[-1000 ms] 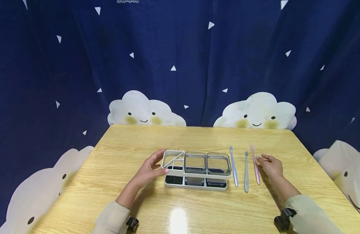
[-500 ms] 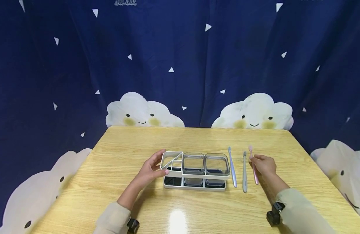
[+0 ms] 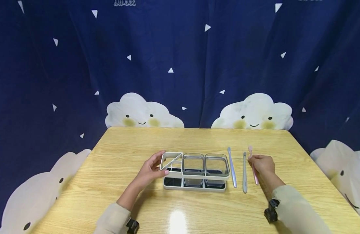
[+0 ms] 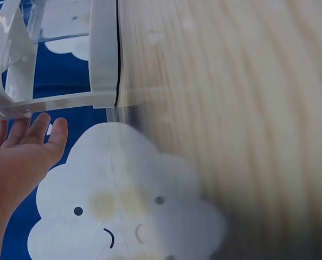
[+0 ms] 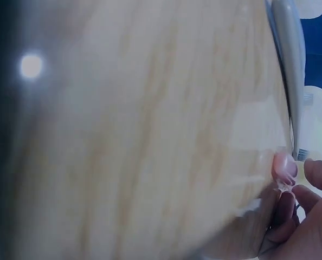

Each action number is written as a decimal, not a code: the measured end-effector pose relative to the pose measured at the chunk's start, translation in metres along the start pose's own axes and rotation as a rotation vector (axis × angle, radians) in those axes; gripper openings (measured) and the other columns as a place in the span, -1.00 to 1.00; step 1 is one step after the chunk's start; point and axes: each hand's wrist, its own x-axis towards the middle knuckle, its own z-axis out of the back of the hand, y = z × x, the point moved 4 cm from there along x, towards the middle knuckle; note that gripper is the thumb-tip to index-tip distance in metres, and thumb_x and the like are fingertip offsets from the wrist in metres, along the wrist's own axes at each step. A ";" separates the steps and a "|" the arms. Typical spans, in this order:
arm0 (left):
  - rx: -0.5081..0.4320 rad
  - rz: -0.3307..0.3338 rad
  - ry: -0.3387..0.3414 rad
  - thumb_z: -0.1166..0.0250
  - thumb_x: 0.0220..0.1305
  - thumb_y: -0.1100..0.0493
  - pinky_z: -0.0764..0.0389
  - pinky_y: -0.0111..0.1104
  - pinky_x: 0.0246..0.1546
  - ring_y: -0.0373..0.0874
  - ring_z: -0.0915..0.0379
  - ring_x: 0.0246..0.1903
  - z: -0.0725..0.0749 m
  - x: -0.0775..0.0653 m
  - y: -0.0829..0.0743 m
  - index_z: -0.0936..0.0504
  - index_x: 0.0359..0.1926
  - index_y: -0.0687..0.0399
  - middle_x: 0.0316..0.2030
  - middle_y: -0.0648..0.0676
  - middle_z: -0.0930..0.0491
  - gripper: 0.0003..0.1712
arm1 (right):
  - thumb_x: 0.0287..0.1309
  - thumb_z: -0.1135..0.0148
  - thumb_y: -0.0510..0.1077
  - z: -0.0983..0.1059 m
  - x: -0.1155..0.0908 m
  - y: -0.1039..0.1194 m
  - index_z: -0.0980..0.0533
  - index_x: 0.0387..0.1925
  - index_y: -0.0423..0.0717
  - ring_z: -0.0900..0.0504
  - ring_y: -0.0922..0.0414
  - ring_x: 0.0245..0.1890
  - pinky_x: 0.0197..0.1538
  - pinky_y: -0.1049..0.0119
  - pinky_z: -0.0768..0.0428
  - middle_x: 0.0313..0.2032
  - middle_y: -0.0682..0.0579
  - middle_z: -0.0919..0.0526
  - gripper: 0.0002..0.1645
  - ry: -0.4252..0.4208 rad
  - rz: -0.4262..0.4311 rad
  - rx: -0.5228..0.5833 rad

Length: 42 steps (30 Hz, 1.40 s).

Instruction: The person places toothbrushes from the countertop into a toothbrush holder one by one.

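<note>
A white toothbrush holder (image 3: 204,176) with a divided left section and two clear cups stands mid-table. My left hand (image 3: 149,170) holds its left end, thumb at the front corner and fingers at the back corner. In the left wrist view, fingertips (image 4: 39,127) meet the end of the frame. A pink toothbrush (image 3: 255,177) lies right of the holder, and my right hand (image 3: 264,165) pinches it below the head. In the right wrist view, the thumb and fingers close about the brush's rounded pink handle end (image 5: 284,167).
A blue toothbrush (image 3: 232,170) and a grey-green toothbrush (image 3: 244,177) lie between the holder and the pink one. Dark curtain (image 3: 156,39) with clouds hangs behind the wooden table (image 3: 133,139).
My right hand has moved left from beside the pink toothbrush onto it, and its fingers have closed on the handle. The left hand stays on the holder; the head view shifted slightly.
</note>
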 end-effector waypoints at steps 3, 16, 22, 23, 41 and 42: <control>-0.001 -0.001 0.001 -0.37 0.00 0.37 -0.27 -0.09 0.14 0.29 -0.13 0.20 -0.001 0.000 -0.001 -0.22 0.33 0.17 0.17 0.27 -0.34 -0.15 | 0.12 -0.23 -0.07 0.000 0.000 0.000 -0.56 -0.09 -0.37 -0.51 -0.15 -0.11 -0.15 0.11 -0.52 -0.14 -0.29 -0.60 -0.55 -0.007 0.008 -0.035; 0.000 -0.003 -0.010 -0.37 -0.01 0.39 -0.28 -0.05 0.13 0.32 -0.12 0.19 0.002 0.001 -0.003 -0.21 0.33 0.21 0.17 0.29 -0.33 -0.15 | 0.14 -0.22 -0.07 -0.001 0.003 0.000 -0.50 -0.01 -0.41 -0.59 -0.01 -0.33 -0.54 0.39 -0.49 -0.13 -0.32 -0.58 -0.49 0.014 -0.005 -0.095; -0.002 0.025 -0.008 -0.38 -0.02 0.38 -0.28 -0.06 0.14 0.30 -0.12 0.20 0.001 0.000 -0.001 -0.22 0.32 0.15 0.20 0.29 -0.31 -0.14 | 0.11 -0.23 0.00 0.001 0.003 -0.001 -0.57 -0.08 -0.34 -0.58 -0.04 -0.31 -0.46 0.28 -0.48 -0.19 -0.26 -0.62 -0.50 0.031 0.010 -0.173; 0.002 0.027 -0.009 -0.38 -0.01 0.37 -0.28 -0.06 0.14 0.29 -0.12 0.20 0.001 0.000 -0.001 -0.23 0.32 0.15 0.20 0.28 -0.31 -0.15 | 0.11 -0.23 0.01 0.001 0.004 -0.001 -0.58 -0.09 -0.32 -0.57 -0.06 -0.29 -0.44 0.25 -0.48 -0.19 -0.25 -0.63 -0.51 0.031 0.027 -0.191; 0.042 0.028 -0.007 -0.39 0.02 0.34 -0.35 -0.11 0.09 0.29 -0.16 0.18 -0.002 -0.002 -0.001 -0.23 0.32 0.11 0.19 0.31 -0.30 -0.17 | 0.12 -0.19 -0.09 0.003 0.003 -0.004 -0.61 -0.18 -0.32 -0.56 0.03 -0.41 -0.57 0.32 -0.46 -0.32 -0.20 -0.65 -0.63 0.034 0.016 -0.177; 0.041 0.027 -0.007 -0.38 0.02 0.34 -0.36 -0.12 0.09 0.29 -0.16 0.18 -0.001 -0.002 -0.002 -0.23 0.32 0.12 0.19 0.31 -0.29 -0.17 | 0.12 -0.19 -0.09 0.003 0.004 -0.003 -0.61 -0.18 -0.32 -0.56 0.03 -0.41 -0.59 0.33 -0.45 -0.33 -0.20 -0.65 -0.64 0.031 0.011 -0.168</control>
